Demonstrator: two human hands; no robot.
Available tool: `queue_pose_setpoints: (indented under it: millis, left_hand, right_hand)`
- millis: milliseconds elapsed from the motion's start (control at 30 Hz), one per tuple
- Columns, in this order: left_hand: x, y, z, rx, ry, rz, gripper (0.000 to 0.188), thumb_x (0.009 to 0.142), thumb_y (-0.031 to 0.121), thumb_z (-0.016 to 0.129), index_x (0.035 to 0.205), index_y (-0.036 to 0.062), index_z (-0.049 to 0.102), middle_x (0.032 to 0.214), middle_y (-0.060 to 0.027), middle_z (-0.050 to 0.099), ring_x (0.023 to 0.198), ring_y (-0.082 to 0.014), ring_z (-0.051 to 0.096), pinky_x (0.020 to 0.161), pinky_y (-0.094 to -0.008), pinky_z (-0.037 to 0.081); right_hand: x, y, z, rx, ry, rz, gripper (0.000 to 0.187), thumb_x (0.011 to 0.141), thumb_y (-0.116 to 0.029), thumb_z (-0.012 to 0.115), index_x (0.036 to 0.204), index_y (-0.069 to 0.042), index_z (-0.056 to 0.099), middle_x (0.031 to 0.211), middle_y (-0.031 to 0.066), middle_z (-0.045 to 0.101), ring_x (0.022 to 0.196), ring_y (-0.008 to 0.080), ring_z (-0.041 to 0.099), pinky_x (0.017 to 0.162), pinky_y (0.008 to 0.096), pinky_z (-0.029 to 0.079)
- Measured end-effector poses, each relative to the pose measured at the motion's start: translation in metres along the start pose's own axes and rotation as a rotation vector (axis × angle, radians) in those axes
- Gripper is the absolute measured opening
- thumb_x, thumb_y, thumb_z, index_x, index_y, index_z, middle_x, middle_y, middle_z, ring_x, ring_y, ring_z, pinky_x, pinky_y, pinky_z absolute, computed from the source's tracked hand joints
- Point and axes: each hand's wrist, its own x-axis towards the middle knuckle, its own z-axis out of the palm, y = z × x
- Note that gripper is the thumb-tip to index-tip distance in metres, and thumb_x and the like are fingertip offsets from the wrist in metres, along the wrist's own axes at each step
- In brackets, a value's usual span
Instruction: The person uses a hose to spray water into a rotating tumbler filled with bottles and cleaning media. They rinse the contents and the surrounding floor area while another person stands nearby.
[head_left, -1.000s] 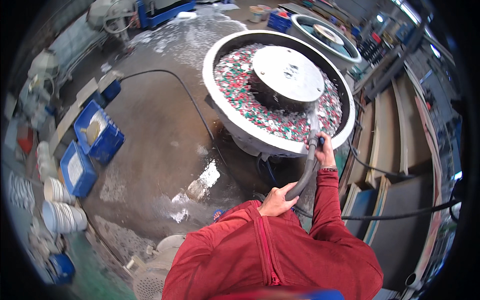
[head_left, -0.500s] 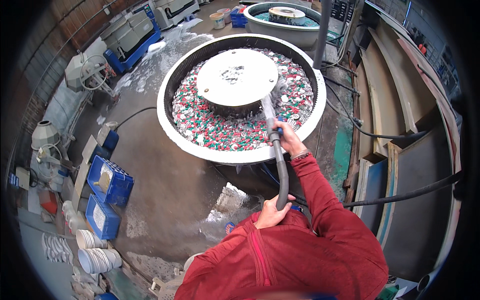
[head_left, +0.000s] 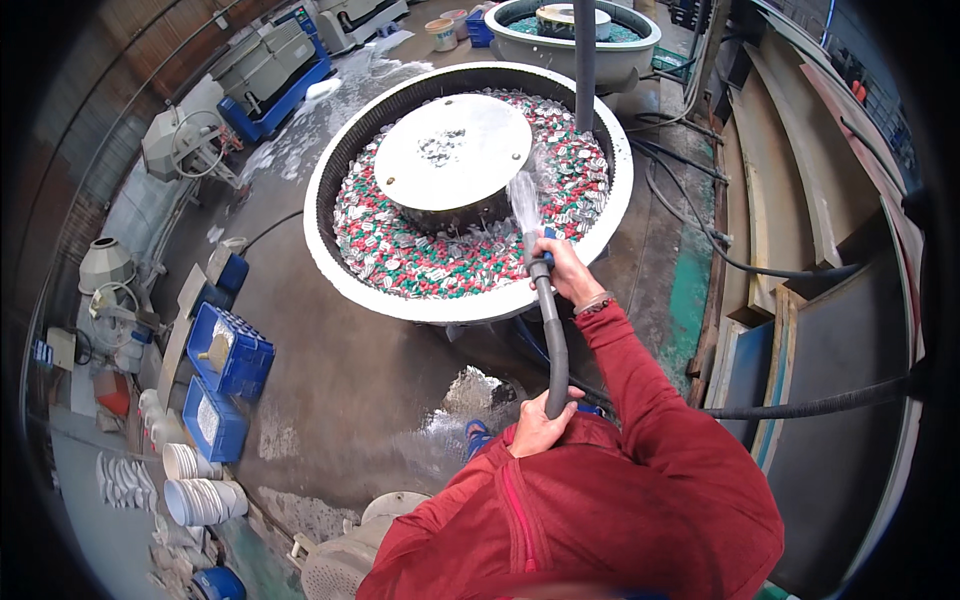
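A thick grey hose (head_left: 556,345) runs up from my waist toward a big round tub (head_left: 318,240) with a white rim. My left hand (head_left: 541,424) is wrapped round its lower part, close to my body. Higher up, my right hand (head_left: 570,270) grips it at the blue-handled valve near the nozzle. Water (head_left: 523,200) sprays from the nozzle into the tub, beside the white round cover (head_left: 455,165) on its centre. Red, green and white small pieces (head_left: 420,258), mixed with shiny metal-looking parts, fill the ring around that cover.
Blue crates (head_left: 217,425) and stacked white buckets (head_left: 205,500) stand on the left. A second tub (head_left: 625,60) is at the back. Leaning boards (head_left: 770,190) line the right side, with black hoses (head_left: 690,215) on the floor. A grey pole (head_left: 585,70) rises at the tub's far right.
The view has shifted slightly, moving the tub a little left in the picture. The nozzle and spray now point slightly further left. Both hands keep their hold on the hose.
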Motion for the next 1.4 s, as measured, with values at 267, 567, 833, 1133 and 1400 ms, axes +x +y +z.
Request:
queue_pose_setpoints:
  millis: [267,567,833,1133,1400]
  left_hand:
    - [0.004,-0.001,0.004,0.014,-0.099,-0.055,0.016,0.077,0.006,0.060,0.093,0.0044,0.062,0.073,0.0028,0.056,0.067,-0.0048,0.048,0.063,-0.0211,0.040]
    - [0.004,-0.009,0.018,-0.004,0.048,0.065,0.020,0.076,0.008,0.059,0.096,0.0054,0.058,0.064,-0.0049,0.054,0.059,-0.0082,0.051,0.057,-0.0249,0.042]
    - [-0.006,-0.004,0.009,-0.067,0.192,0.001,0.020,0.076,0.005,0.060,0.097,0.0049,0.057,0.068,0.0029,0.053,0.061,-0.0034,0.047,0.055,-0.0209,0.039]
    - [-0.024,-0.018,0.012,-0.402,0.488,-0.035,0.016,0.078,0.002,0.060,0.094,0.0031,0.056,0.058,0.0063,0.046,0.052,-0.0011,0.041,0.049,-0.0177,0.035]
    - [-0.024,-0.015,0.027,-0.155,0.265,0.040,0.019,0.077,0.005,0.060,0.096,0.0046,0.056,0.061,0.0056,0.049,0.050,-0.0021,0.041,0.046,-0.0186,0.033]
  right_hand:
    - [-0.018,-0.010,-0.009,0.016,0.106,-0.057,0.025,0.070,-0.013,0.049,0.092,-0.002,0.042,0.070,0.0112,0.048,0.057,0.0240,0.055,0.043,0.0370,0.047]
    - [-0.012,0.010,-0.025,0.097,0.173,0.131,0.038,0.068,-0.017,0.053,0.099,0.002,0.042,0.075,0.0141,0.049,0.058,0.0289,0.056,0.043,0.0379,0.047]
    - [0.021,0.036,0.005,-0.028,0.077,0.197,0.028,0.067,-0.019,0.051,0.088,-0.002,0.046,0.071,0.0122,0.050,0.055,0.0281,0.055,0.043,0.0386,0.047]
    - [0.033,0.082,0.135,-0.204,-0.226,0.331,0.029,0.060,-0.014,0.057,0.084,-0.004,0.045,0.064,0.0097,0.045,0.044,0.0219,0.050,0.032,0.0326,0.043]
    - [0.009,0.054,0.035,-0.085,-0.063,0.275,0.027,0.067,-0.016,0.053,0.089,-0.003,0.046,0.070,0.0116,0.048,0.051,0.0252,0.053,0.040,0.0346,0.048]
